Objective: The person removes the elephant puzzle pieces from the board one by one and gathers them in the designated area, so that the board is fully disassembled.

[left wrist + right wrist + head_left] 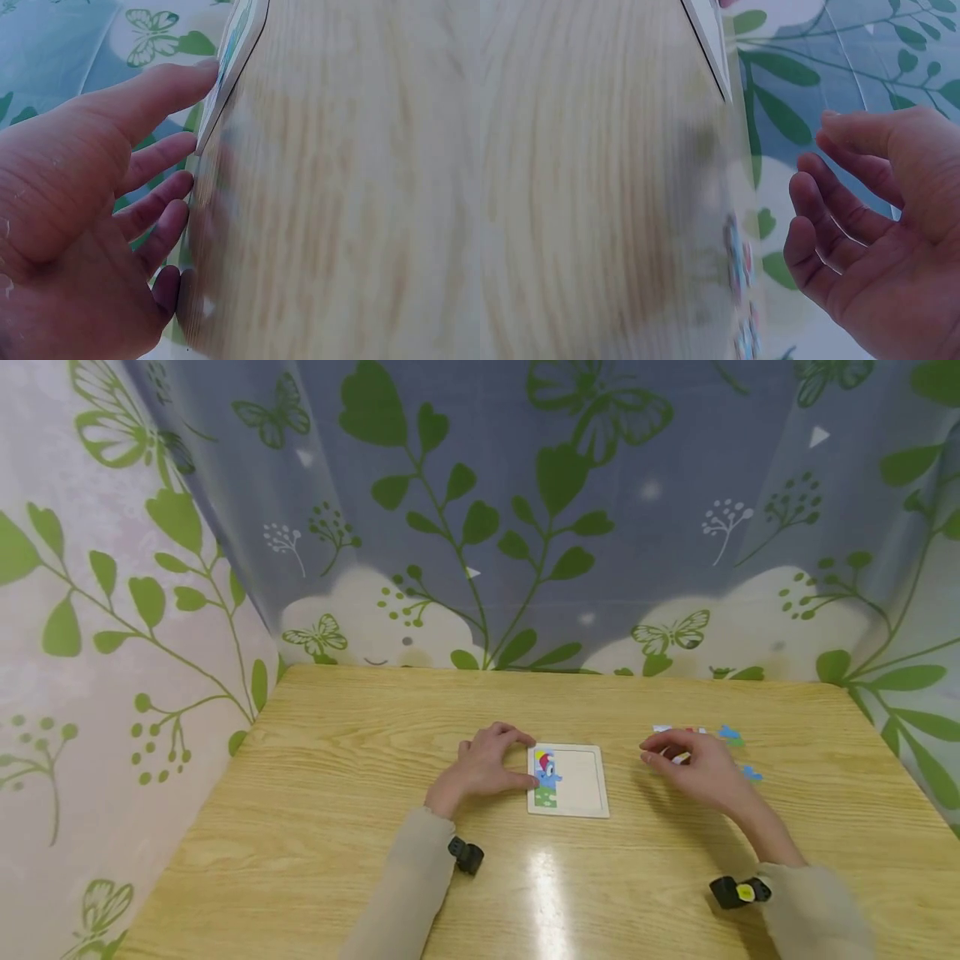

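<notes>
Against the puzzle board, left fingers outspread; off it, right fingers loosely curled.

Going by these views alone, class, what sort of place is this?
Probably a curtained-off tabletop activity space: a wood-grain table, leaf-and-butterfly-print curtains behind and beside it, and a partly filled jigsaw tray on top.
</notes>
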`<state>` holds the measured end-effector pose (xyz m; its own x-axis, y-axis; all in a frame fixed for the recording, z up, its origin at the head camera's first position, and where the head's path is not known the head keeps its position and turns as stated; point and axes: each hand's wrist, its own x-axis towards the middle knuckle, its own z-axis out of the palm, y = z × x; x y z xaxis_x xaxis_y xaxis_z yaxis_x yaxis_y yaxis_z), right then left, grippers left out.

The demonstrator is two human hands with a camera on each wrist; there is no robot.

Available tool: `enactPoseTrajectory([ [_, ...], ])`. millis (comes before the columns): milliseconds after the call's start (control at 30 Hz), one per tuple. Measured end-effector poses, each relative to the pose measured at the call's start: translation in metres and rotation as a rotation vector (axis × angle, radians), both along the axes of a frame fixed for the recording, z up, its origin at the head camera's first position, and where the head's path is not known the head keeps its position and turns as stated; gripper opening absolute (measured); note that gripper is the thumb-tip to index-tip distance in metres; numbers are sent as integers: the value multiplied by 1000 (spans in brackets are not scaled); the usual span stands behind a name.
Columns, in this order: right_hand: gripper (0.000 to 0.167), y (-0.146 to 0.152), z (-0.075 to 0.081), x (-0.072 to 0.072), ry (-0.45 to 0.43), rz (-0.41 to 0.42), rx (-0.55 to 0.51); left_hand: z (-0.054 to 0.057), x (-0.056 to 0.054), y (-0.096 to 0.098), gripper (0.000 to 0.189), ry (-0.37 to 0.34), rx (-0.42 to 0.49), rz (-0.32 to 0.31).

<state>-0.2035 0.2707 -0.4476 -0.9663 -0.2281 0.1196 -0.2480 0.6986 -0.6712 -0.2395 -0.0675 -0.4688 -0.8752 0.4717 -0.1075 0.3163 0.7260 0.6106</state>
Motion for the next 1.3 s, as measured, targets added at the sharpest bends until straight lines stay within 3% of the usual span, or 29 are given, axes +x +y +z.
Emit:
enactPoseTrajectory([
  [233,19,-22,-12,-11,-10,49,7,-3,-3,3,59,14,-26,13],
  [633,13,-62,-18,-22,-54,132,-50,0,-2,7,59,20,-66,50],
  [833,12,-76,-20,-29,-93,156,-30,2,-2,8,60,14,-86,68],
  [1300,10,-87,-21,-34,-62,192,14,2,-2,9,60,10,-93,73],
])
